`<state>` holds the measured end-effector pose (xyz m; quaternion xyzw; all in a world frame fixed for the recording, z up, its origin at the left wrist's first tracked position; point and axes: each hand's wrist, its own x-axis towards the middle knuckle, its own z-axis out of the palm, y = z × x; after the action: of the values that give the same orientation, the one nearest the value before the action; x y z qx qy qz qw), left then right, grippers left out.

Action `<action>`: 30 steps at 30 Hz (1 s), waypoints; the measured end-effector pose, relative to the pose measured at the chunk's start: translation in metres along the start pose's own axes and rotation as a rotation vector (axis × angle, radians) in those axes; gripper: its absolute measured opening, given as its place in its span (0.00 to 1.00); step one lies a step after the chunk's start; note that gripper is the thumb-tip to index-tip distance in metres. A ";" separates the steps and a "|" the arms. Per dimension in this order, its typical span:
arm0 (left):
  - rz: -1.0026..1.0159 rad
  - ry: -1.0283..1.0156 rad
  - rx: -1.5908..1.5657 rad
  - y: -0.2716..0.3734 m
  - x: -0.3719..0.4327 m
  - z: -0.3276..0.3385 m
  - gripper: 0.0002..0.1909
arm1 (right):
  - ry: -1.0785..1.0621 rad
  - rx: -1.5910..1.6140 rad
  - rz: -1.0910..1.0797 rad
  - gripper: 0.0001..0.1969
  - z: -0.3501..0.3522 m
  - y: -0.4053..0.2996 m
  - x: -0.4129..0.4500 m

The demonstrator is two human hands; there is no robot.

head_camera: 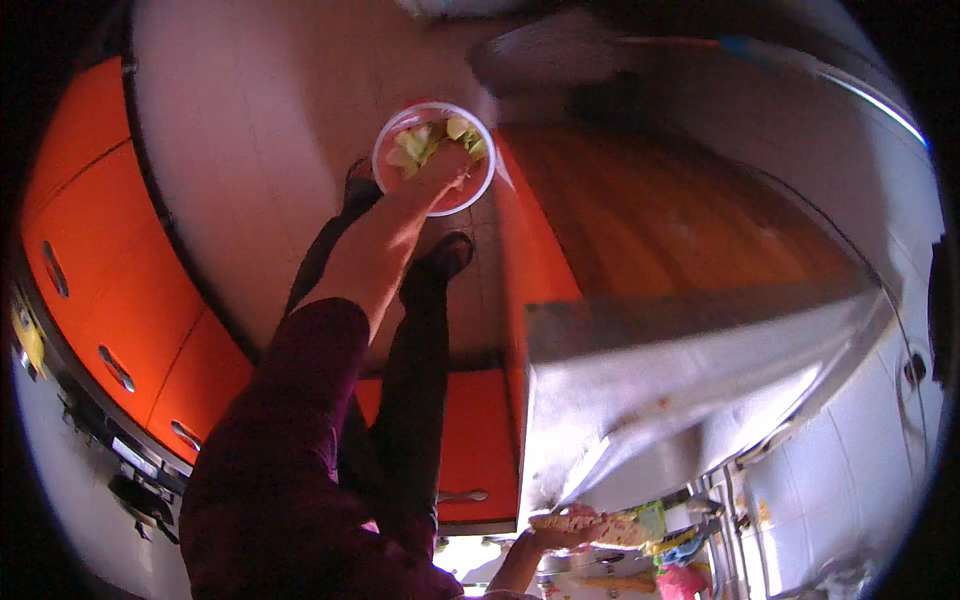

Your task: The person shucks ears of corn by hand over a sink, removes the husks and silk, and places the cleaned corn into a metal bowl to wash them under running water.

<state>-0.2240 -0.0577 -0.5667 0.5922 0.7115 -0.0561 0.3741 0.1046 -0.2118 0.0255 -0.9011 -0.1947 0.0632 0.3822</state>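
Observation:
My left hand [446, 166] reaches down into a round bin [489, 139] with a white rim and reddish inside. Pale green leaf pieces [411, 146], like cabbage leaves, lie in it around the hand. The fingertips are hidden, so I cannot see whether they hold anything. Low on the right, my right hand [559, 534] is against a speckled red-and-cream item [626, 531], perhaps a cloth, by the counter edge. Blur hides how its fingers are set.
Orange cabinets [105, 262] curve along the left, and another orange cabinet door [476, 446] is below. A metal sink counter [585, 390] and a brown wooden surface [675, 217] take up the right. My feet [450, 253] stand on the tiled floor [247, 150] near the bin.

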 end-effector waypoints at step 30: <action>0.629 0.279 -0.665 0.405 -0.453 -0.397 0.22 | -0.462 0.677 0.293 0.24 -0.028 -0.009 0.028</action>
<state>-0.0424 -0.0941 0.1348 0.6287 0.5206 0.3707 0.4430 0.1346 -0.2133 0.0529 -0.7054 -0.1136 0.3769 0.5894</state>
